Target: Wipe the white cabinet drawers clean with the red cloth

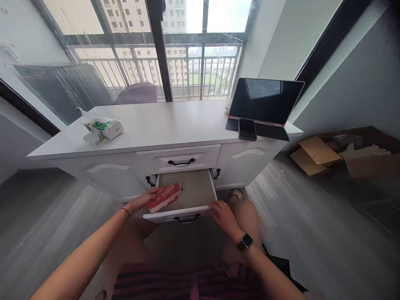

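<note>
A lower drawer [196, 187] of the white cabinet is pulled out toward me. In its left part is a red oblong packet [167, 195] with pale lettering and a pale side. My left hand [142, 201] grips the packet's left end, with the fingers over its top and the thumb side hidden. Curled over the drawer's front right corner are the fingers of my right hand [223, 214]. Below that hand, the drawer front's black handle [186, 218] is untouched. Under the packet, a bit of something reddish shows, too small to name.
On the white cabinet top [168, 125] lie a tissue pack [108, 128] at left, a propped tablet [265, 102] and a phone [247, 129] at right. A closed drawer with a black handle [181, 162] sits above the pulled-out one. An opened cardboard box [321, 150] stands on the right.
</note>
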Action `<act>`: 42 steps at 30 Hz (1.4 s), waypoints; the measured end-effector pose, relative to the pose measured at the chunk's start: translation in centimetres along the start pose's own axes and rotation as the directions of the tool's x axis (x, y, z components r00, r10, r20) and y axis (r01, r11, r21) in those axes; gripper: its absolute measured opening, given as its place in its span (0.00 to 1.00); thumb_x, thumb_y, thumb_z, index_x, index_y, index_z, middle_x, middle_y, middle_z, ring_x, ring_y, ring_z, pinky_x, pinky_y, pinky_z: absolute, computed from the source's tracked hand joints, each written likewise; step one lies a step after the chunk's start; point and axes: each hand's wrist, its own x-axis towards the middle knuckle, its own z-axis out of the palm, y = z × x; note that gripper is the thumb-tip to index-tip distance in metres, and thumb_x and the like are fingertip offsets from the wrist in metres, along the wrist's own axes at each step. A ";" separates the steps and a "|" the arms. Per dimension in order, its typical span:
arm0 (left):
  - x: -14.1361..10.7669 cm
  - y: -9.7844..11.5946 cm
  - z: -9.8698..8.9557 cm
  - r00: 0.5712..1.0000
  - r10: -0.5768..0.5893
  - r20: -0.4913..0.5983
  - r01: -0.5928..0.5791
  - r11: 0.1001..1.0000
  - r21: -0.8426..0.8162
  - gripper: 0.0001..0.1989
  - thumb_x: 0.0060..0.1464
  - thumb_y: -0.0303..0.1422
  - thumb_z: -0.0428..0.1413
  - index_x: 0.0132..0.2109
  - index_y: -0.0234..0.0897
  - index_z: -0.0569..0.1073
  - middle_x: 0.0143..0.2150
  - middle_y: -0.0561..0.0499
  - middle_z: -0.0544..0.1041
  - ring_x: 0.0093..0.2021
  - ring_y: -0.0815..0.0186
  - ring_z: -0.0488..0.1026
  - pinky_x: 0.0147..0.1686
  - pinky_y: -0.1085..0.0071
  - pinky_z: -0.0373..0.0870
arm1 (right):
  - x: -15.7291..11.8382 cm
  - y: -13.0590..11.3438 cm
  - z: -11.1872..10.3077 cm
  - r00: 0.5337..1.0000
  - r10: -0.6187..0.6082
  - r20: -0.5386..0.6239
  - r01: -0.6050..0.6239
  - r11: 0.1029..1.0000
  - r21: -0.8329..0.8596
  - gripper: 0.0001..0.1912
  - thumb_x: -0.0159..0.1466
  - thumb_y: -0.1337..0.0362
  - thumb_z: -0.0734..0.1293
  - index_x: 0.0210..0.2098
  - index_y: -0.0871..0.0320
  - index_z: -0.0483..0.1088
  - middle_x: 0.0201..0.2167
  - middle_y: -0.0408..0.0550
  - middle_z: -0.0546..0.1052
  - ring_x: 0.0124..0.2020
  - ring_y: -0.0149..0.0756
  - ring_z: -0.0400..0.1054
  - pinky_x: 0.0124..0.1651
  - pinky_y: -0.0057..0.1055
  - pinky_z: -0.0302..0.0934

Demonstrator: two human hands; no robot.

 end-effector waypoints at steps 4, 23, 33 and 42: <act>-5.9 -0.8 1.5 0.950 -0.222 -0.220 0.045 0.794 -0.607 0.17 0.45 0.31 0.56 0.45 0.31 0.75 0.36 0.44 0.81 0.32 0.60 0.77 0.33 0.66 0.73 | 0.7 2.2 -0.3 0.999 -0.034 0.002 0.034 0.986 -0.162 0.11 0.65 0.66 0.63 0.46 0.54 0.72 0.46 0.50 0.76 0.50 0.43 0.67 0.53 0.44 0.56; -4.2 -9.1 12.0 0.382 -0.169 -0.909 0.059 0.986 -0.158 0.13 0.40 0.33 0.62 0.32 0.38 0.66 0.29 0.52 0.70 0.35 0.58 0.72 0.38 0.62 0.68 | 8.3 5.5 1.8 0.995 -0.039 -0.093 0.025 0.987 -0.156 0.19 0.68 0.54 0.57 0.46 0.55 0.75 0.42 0.53 0.78 0.46 0.45 0.69 0.51 0.42 0.55; 6.0 -5.9 13.8 0.290 0.009 -0.957 0.160 0.985 0.058 0.14 0.47 0.27 0.56 0.40 0.37 0.59 0.43 0.44 0.58 0.49 0.51 0.64 0.50 0.52 0.63 | 7.6 5.8 2.0 0.952 0.149 -0.269 -0.143 0.989 0.040 0.31 0.71 0.51 0.45 0.40 0.62 0.73 0.39 0.57 0.77 0.44 0.45 0.68 0.48 0.41 0.56; 10.4 -3.3 22.4 0.470 0.150 -0.870 -0.080 0.989 0.128 0.18 0.47 0.25 0.57 0.43 0.38 0.58 0.49 0.44 0.54 0.52 0.54 0.62 0.55 0.53 0.60 | 7.8 6.4 1.5 0.945 0.177 -0.274 -0.147 0.981 0.127 0.31 0.70 0.50 0.46 0.37 0.61 0.74 0.35 0.56 0.78 0.40 0.44 0.67 0.45 0.37 0.57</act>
